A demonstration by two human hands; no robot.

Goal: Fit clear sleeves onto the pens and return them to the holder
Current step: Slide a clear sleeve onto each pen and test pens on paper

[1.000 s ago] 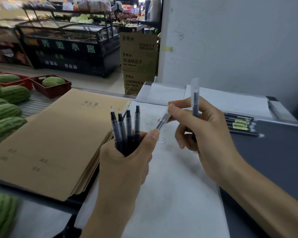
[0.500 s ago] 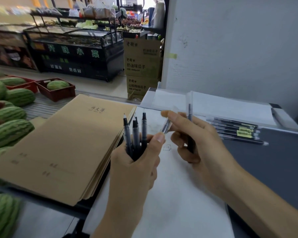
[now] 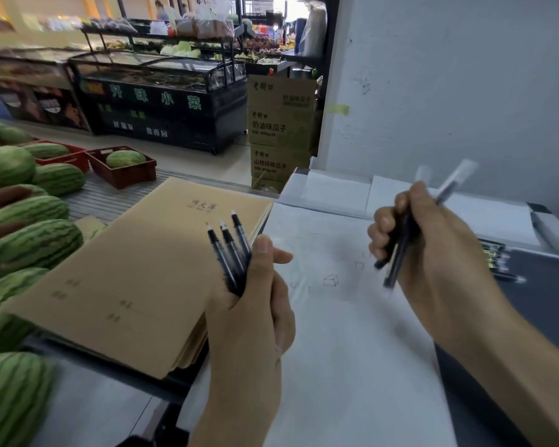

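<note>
My left hand (image 3: 255, 304) grips a bunch of three dark pens (image 3: 231, 253), tips up and tilted left, over the edge of the white paper (image 3: 352, 350). My right hand (image 3: 433, 253) is off to the right and holds two sleeved pens (image 3: 404, 246), blurred by motion, with their clear sleeves sticking up past my fingers. More pens (image 3: 497, 259) lie in a row on the dark surface behind my right hand, partly hidden by it. No holder shows.
A stack of brown notebooks (image 3: 136, 279) lies left of the paper. Watermelons (image 3: 29, 243) fill the far left, with red crates (image 3: 123, 171) behind. A white wall (image 3: 449, 91) and cardboard boxes (image 3: 281, 124) stand at the back.
My right hand has drawn away to the right with the two sleeved pens, apart from my left hand. The left bunch now shows three pens and leans left. The view has shifted.
</note>
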